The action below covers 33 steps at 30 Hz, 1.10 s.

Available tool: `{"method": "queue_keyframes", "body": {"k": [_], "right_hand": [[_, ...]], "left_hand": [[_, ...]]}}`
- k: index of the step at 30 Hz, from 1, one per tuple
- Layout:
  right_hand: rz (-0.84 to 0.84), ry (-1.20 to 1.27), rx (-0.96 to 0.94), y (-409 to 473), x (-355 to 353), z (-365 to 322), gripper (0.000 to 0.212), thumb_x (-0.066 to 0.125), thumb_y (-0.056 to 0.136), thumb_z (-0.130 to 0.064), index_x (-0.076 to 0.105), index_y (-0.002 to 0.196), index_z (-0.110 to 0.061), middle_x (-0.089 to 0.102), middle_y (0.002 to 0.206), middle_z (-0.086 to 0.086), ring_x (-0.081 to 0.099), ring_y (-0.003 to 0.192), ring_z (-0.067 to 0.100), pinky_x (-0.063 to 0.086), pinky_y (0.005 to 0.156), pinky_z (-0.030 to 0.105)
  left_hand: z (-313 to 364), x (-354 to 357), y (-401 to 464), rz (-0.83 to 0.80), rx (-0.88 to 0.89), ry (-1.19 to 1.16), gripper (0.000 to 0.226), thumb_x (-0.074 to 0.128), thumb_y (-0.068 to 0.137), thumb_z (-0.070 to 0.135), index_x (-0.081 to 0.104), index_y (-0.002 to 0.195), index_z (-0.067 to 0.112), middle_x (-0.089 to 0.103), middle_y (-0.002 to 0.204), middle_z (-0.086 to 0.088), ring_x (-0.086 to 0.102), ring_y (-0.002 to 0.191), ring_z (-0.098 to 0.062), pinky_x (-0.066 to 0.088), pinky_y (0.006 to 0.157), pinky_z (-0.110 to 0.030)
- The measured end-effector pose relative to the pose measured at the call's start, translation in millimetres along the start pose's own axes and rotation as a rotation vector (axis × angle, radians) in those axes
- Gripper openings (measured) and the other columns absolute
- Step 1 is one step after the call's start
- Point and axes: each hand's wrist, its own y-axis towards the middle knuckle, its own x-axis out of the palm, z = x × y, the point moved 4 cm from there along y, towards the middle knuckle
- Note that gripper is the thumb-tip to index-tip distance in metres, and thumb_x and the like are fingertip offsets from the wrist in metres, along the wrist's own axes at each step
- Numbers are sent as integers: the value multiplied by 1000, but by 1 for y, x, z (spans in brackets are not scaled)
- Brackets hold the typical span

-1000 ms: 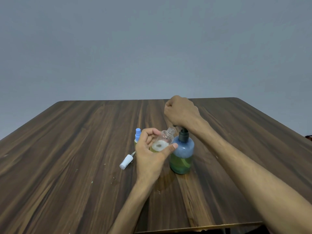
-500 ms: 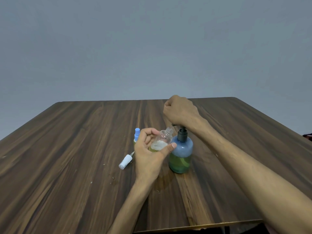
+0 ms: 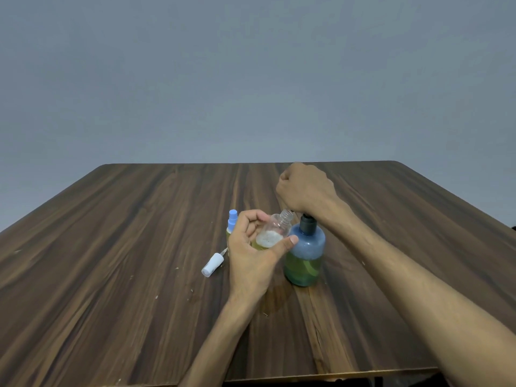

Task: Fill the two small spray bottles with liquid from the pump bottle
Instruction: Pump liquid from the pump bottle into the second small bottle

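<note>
A blue pump bottle (image 3: 305,254) with green-yellow liquid in its lower half stands mid-table. My right hand (image 3: 305,189), fingers curled, bears down on its black pump head, which it hides. My left hand (image 3: 251,252) grips an uncapped clear small spray bottle (image 3: 275,230), tilted with its threaded neck toward the pump; foamy yellowish liquid sits in its lower part. Behind my left hand stands the second small spray bottle (image 3: 232,220), with a blue sprayer on it and its body mostly hidden.
A loose white spray cap (image 3: 212,264) with its thin tube lies on the wooden table (image 3: 111,261), left of my left hand. A damp patch (image 3: 275,301) marks the wood below the bottles. The table's near edge runs along the bottom.
Both hands and bottles stay nearly where they were. The foamy liquid level in the clear bottle looks slightly higher than a second ago.
</note>
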Motion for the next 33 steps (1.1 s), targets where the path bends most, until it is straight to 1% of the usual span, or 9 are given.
{"method": "queue_keyframes", "body": {"k": [3,8,12,16,21,24,27,31,33], "right_hand": [[25,34,-33,4,-7,-4,26,46,85,-11,46,59,-17,54,59,-1,59,63,26,46,56,33],[-42,-6,3,0,3,1,27,47,86,-14,43,59,-17,48,62,-1,45,67,27,29,52,31],[4,36,-3,3,-5,-2,24,46,84,-13,47,60,-16,56,63,0,58,71,31,37,57,31],[-15,27,27,-1,0,3,28,46,85,-12,43,58,-15,50,63,-1,44,64,26,29,52,31],[19,68,15,3,-7,0,24,45,86,-13,50,63,-16,61,64,1,61,68,28,40,58,31],[-11,32,41,-1,1,3,27,46,88,-14,48,61,-16,56,66,-1,50,66,26,36,58,32],[1,24,34,-1,-3,1,24,47,88,-15,55,66,-16,60,69,0,53,71,28,37,63,32],[49,22,34,1,-5,1,26,46,89,-14,49,63,-17,57,68,0,51,67,26,33,57,31],[20,4,52,-1,0,3,27,48,90,-16,51,63,-18,57,71,0,52,71,27,36,62,32]], "left_hand": [[0,-1,0,4,6,-6,52,97,66,3,64,103,14,75,103,-7,75,101,-22,62,91,-43],[1,1,0,8,-4,-8,53,97,61,10,64,103,14,75,101,-6,74,101,-24,62,92,-45],[1,0,-1,16,-5,-16,52,95,60,13,64,102,16,76,101,-2,74,102,-19,61,93,-42],[1,1,0,13,-9,-5,52,97,63,4,64,102,14,76,100,0,75,100,-18,60,89,-34],[0,-1,-1,14,-1,3,52,98,64,4,65,102,16,75,101,-4,74,100,-21,62,92,-45],[1,0,0,11,-4,12,52,98,65,2,65,102,16,76,101,-1,74,101,-21,62,93,-46],[1,0,-1,16,-12,11,53,98,62,8,64,101,18,76,101,0,74,101,-21,62,94,-47],[3,1,-1,21,-6,5,52,97,60,12,64,100,19,76,102,-2,74,101,-21,61,95,-51],[3,1,-1,25,-6,17,52,96,59,15,64,100,20,75,102,-3,74,101,-24,61,94,-52]]}}
